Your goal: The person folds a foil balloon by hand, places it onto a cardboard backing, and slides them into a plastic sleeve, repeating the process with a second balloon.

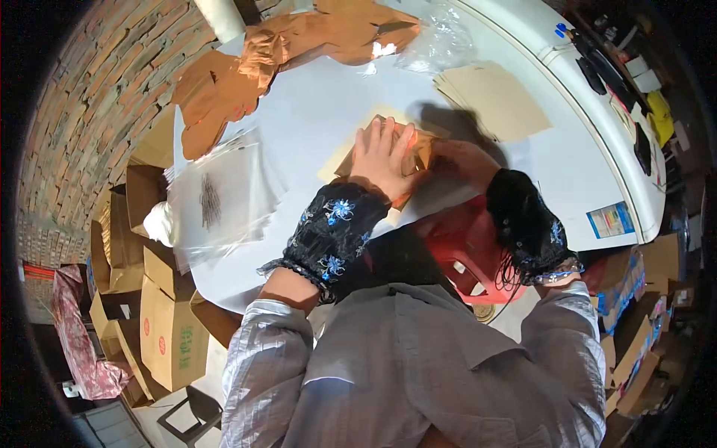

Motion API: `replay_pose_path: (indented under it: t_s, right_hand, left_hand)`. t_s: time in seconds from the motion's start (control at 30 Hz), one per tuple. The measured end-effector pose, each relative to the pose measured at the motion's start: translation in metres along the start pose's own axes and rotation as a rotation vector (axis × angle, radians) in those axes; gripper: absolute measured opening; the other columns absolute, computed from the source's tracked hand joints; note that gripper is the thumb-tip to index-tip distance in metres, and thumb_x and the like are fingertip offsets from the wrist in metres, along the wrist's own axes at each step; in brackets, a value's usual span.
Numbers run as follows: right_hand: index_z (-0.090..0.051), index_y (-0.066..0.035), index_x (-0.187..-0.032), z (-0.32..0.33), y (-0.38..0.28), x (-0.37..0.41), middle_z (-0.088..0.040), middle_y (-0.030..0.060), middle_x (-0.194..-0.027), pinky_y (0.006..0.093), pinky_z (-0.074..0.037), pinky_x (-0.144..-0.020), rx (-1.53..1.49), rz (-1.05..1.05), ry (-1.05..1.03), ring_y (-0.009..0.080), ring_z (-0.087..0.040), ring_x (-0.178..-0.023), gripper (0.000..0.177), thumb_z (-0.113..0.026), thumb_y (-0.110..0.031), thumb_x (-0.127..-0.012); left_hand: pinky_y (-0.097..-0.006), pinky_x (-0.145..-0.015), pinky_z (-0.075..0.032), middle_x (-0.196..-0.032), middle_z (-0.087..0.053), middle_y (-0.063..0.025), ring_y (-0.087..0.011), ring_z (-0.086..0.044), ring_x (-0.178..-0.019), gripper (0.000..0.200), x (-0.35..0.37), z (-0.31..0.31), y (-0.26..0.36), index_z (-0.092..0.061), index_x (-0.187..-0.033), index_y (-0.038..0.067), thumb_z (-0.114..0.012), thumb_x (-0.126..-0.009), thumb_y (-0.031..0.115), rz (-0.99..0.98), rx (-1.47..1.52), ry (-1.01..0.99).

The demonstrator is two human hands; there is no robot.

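Observation:
My left hand point(383, 158) lies flat with its fingers spread, pressing on a shiny orange sheet point(424, 154) near the table's front edge. Under that sheet, a cream paper sheet point(328, 170) shows at the left. My right hand point(469, 166) is in shadow at the orange sheet's right side, its fingers closed at the edge; the fingertips are partly hidden. Black sleeve covers with blue flowers reach over both wrists.
Crumpled orange sheets point(299, 45) lie along the white table's point(314, 104) far side. Clear plastic bags point(224, 196) are stacked left, cream sheets point(497, 101) right, near clear plastic point(441, 41). A red stool point(470, 254) stands below; cardboard boxes point(173, 321) stand at left.

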State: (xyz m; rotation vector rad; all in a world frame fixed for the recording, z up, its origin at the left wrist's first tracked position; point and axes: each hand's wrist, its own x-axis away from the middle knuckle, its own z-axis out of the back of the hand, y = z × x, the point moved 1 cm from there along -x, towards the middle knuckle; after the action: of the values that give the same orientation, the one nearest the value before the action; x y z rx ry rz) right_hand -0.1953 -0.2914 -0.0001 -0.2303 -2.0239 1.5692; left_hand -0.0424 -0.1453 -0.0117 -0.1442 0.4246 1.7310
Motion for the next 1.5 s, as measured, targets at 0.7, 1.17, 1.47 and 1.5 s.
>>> replay_pose_path:
  t_s: [0.7,1.17,1.47,1.5]
  right_hand:
    - [-0.057,-0.008,-0.112,-0.050,0.039,0.002,-0.064,0.0020,-0.093,0.0298,-0.058,-0.065,-0.387,0.002,0.122,0.0134,-0.066,-0.076,0.020,-0.061,-0.014,-0.093]
    - [-0.057,-0.008,-0.115,-0.070,0.028,0.022,-0.064,0.0025,-0.104,0.0266,-0.052,-0.072,-0.352,0.049,0.200,0.0114,-0.063,-0.088,0.022,-0.057,-0.009,-0.093]
    - [-0.061,-0.007,-0.111,-0.061,0.046,0.019,-0.061,-0.0008,-0.093,0.0257,-0.048,-0.068,-0.336,0.151,0.211,0.0099,-0.057,-0.079,0.024,-0.063,-0.017,-0.089]
    - [-0.060,-0.007,-0.112,-0.063,0.042,0.024,-0.061,-0.0016,-0.094,0.0247,-0.047,-0.071,-0.341,0.145,0.199,0.0085,-0.057,-0.081,0.023,-0.062,-0.015,-0.091]
  left_hand:
    - [-0.0569,-0.116,-0.013,-0.157,-0.018,-0.0215,-0.0367,-0.016,-0.147,0.083,-0.012,-0.001,-0.022,-0.013,-0.154,0.010,-0.048,-0.094,0.056,0.123,0.669,0.060]
    - [-0.0435,-0.108,-0.041,-0.144,-0.043,-0.0261,-0.0358,-0.046,-0.131,0.068,-0.005,0.047,-0.073,-0.034,-0.143,0.001,-0.039,-0.100,0.054,0.388,2.253,0.533]
    - [-0.0395,-0.107,-0.039,-0.137,-0.053,-0.0194,-0.0281,-0.050,-0.127,0.055,0.079,0.151,-0.078,-0.046,-0.137,0.000,-0.046,-0.101,0.041,0.506,1.048,0.530]
    - [-0.0405,-0.108,-0.037,-0.136,-0.054,-0.0192,-0.0316,-0.050,-0.127,0.052,0.096,0.156,-0.085,-0.049,-0.136,0.003,-0.048,-0.100,0.039,0.492,0.658,0.476]
